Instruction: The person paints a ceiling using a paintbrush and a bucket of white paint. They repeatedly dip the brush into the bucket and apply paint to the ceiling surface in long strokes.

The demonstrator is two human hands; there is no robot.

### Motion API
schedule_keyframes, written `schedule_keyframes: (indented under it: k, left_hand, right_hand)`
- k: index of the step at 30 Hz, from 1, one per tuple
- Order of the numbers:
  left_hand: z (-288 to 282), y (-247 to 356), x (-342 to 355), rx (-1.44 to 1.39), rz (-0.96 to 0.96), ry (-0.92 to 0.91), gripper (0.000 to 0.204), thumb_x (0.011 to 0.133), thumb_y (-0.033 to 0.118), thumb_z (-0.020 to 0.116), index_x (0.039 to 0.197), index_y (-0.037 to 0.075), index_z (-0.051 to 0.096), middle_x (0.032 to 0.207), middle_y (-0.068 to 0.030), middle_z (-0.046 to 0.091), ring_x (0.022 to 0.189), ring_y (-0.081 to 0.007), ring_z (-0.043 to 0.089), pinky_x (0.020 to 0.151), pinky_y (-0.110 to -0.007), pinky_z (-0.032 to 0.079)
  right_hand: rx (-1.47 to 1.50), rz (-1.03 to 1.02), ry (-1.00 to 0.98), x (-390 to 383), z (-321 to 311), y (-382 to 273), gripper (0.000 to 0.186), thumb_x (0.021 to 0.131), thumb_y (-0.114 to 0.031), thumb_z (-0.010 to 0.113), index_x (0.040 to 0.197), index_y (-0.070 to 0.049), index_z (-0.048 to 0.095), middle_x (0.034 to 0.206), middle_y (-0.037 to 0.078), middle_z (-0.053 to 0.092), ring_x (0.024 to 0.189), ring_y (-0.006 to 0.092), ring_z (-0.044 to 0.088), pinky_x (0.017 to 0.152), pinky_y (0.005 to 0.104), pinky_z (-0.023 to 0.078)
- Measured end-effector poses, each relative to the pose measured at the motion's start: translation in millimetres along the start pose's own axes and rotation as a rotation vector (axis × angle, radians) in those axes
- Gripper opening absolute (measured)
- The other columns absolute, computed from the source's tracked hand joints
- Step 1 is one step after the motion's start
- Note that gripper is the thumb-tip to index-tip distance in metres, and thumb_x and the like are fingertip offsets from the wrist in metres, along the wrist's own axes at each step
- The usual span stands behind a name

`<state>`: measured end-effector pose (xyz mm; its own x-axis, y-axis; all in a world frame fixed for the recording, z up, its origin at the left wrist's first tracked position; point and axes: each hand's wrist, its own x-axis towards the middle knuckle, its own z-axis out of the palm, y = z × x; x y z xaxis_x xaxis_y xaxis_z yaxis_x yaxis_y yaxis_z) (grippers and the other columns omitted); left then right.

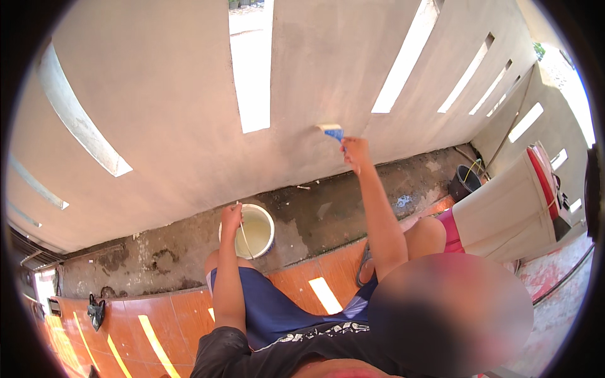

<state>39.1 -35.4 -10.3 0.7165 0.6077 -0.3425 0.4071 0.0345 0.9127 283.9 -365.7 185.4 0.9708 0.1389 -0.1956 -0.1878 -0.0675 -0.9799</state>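
My right hand [353, 153] grips a paintbrush [332, 132] with a blue handle, its pale bristles at the light plastered wall [302, 75] below the slot openings. My left hand [232, 217] is closed on the thin handle of a white bucket [265, 220] standing on the wet concrete strip below the wall. Pale liquid [255, 230] shows inside the bucket. My bare forearms reach up from the lower edge, over my dark blue shorts.
A black bucket [464, 183] with a yellow handle stands at the right corner. A pale cabinet-like object [498, 208] with red trim is at my right. Orange tiles [164, 315] edge the concrete strip [328, 211]. A black plastic bag [96, 310] lies at the lower left.
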Motion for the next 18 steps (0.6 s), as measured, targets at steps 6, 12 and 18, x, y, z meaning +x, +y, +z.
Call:
schedule_keyframes:
  k: [6, 12, 18]
  left_hand:
    - [-5, 3, -3, -0.133, -0.063, -0.008, 0.039, 0.097, 0.036, 0.058, 0.109, -0.001, 0.064, 0.065, -0.0066, 0.062, 0.049, -0.0156, 0.061, 0.045, -0.030, 0.049]
    - [-2, 8, -4, -0.125, -0.041, 0.028, 0.032, 0.097, 0.032, 0.058, 0.100, 0.001, 0.063, 0.066, -0.0051, 0.061, 0.050, -0.0141, 0.059, 0.046, -0.029, 0.049]
    - [0, 12, -6, -0.120, -0.027, 0.019, 0.030, 0.095, 0.030, 0.059, 0.099, 0.000, 0.064, 0.067, -0.0064, 0.063, 0.052, -0.0148, 0.061, 0.048, -0.030, 0.051]
  right_hand:
    - [-0.244, -0.398, -0.165, -29, -24, -254, 0.028, 0.097, -0.010, 0.061, 0.119, 0.007, 0.066, 0.082, 0.009, 0.064, 0.056, 0.0061, 0.041, 0.050, 0.0228, 0.038]
    - [-0.030, -0.748, -0.090, -82, -8, -343, 0.035, 0.098, -0.011, 0.061, 0.128, 0.006, 0.061, 0.083, 0.007, 0.059, 0.056, 0.0062, 0.038, 0.049, 0.0216, 0.032]
    - [0.217, -0.563, -0.027, -41, 46, -199, 0.039, 0.101, -0.008, 0.056, 0.139, -0.002, 0.056, 0.077, 0.006, 0.056, 0.050, 0.0087, 0.038, 0.046, 0.0263, 0.032]
